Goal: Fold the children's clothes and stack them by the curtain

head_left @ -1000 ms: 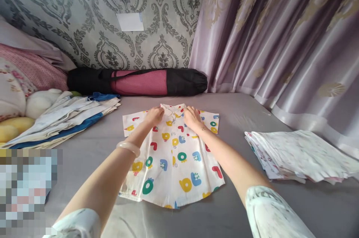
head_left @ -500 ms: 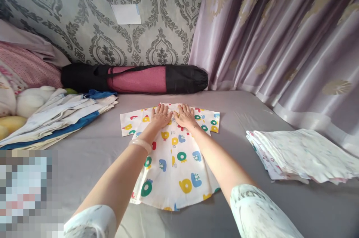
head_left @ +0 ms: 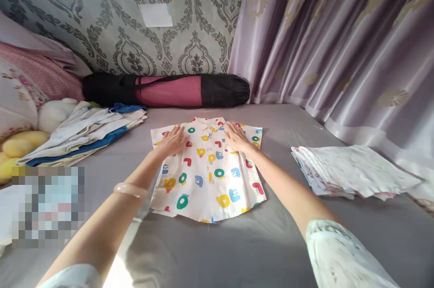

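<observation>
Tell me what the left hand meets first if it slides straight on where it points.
Lying flat on the printed shirt, the left hand would likely reach the shirt's collar first; beyond it, the pink-and-black bag.

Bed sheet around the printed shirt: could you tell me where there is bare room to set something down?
Bare sheet lies between the printed shirt and the folded white pile, and in front of the hem. The left is crowded with stacked clothes.
</observation>
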`<state>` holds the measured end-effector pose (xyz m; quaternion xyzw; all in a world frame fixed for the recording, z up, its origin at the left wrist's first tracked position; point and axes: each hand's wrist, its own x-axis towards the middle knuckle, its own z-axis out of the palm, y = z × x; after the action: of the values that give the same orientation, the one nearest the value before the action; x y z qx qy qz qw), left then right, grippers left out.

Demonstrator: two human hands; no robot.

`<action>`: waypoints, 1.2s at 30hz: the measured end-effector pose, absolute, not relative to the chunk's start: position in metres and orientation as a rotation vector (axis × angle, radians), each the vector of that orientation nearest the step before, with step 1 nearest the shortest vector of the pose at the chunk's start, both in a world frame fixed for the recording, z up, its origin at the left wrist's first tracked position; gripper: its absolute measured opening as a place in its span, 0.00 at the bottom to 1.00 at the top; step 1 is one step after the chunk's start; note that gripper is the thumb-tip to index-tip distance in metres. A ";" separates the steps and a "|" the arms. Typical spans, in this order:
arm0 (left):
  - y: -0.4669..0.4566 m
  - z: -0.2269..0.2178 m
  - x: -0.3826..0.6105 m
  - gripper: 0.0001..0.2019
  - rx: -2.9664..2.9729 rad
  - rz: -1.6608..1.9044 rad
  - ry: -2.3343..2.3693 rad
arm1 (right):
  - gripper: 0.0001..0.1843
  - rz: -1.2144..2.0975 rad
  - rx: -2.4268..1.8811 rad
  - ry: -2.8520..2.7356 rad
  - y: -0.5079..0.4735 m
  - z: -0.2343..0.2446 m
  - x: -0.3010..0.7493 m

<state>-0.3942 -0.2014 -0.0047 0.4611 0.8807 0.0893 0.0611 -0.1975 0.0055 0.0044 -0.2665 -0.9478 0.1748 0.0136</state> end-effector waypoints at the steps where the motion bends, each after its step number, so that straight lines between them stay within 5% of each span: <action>1: -0.211 -0.008 -0.393 0.32 1.399 0.246 2.661 | 0.36 0.508 -0.820 -2.977 0.002 0.002 -0.188; 10: -0.229 -0.028 -0.380 0.33 1.423 0.137 2.666 | 0.34 0.281 -0.761 -2.993 -0.009 -0.024 -0.167; 17: -0.240 -0.015 -0.361 0.31 1.469 0.178 2.898 | 0.31 0.527 -0.737 -2.850 -0.010 -0.012 -0.162; 26: -0.316 0.009 -0.343 0.22 0.856 0.267 2.927 | 0.15 0.666 -1.164 -2.554 -0.015 0.010 -0.081; 36: -0.358 -0.011 -0.319 0.24 0.874 0.462 2.817 | 0.23 0.618 -1.389 -2.844 -0.061 0.019 -0.036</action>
<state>-0.3194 -0.3581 -0.0105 0.2919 0.9407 0.1543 0.0779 -0.0364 -0.0610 0.0185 -0.4305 -0.8811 0.1914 -0.0416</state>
